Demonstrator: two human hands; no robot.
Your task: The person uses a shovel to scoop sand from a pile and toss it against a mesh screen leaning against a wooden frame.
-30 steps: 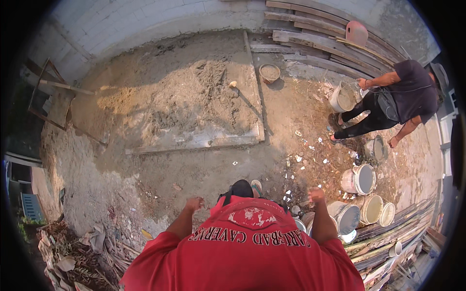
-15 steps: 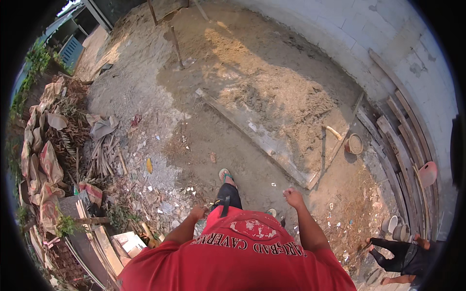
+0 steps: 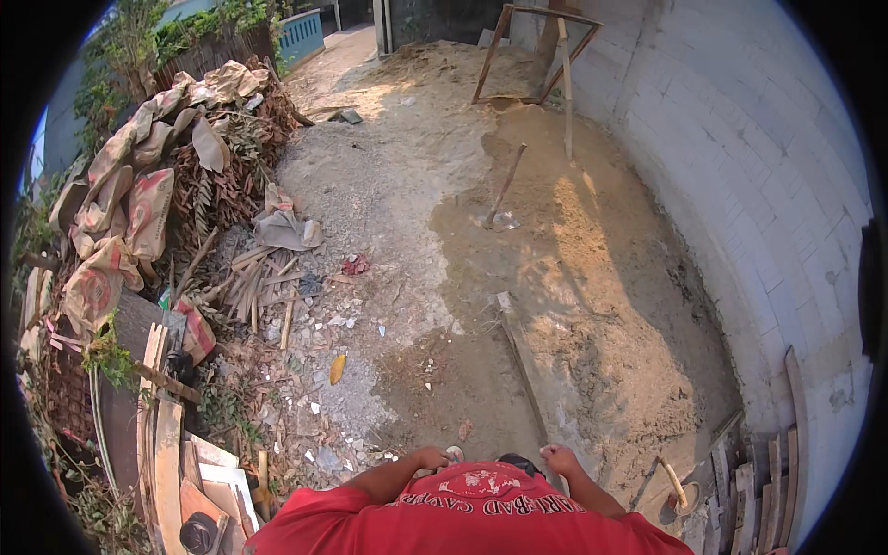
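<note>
My left hand point(image 3: 431, 458) hangs low in front of my red shirt point(image 3: 481, 518), its fingers curled in and no object showing in it. My right hand point(image 3: 557, 458), loosely closed, is out to the right, with nothing visible in it. Neither hand touches anything I can make out. Beyond the right hand a long mortar-smeared board point(image 3: 520, 356) lies on the ground beside a spread of wet sandy mix point(image 3: 629, 370). A tool with a pale curved handle point(image 3: 673, 481) lies in this mix at the lower right.
Crumpled paper sacks point(image 3: 148, 213) and dry branches are heaped at the left. Scrap timber point(image 3: 169, 444) lies below them. A stake point(image 3: 506, 185) stands upright ahead, with a wooden frame point(image 3: 479, 55) farther off. A block wall point(image 3: 740, 185) runs along the right, planks point(image 3: 775, 486) at its foot.
My view has swung left and up toward the far ground. The mix, planks and wall shift right and down. My hands sit lower; another person at lower right has left the view.
</note>
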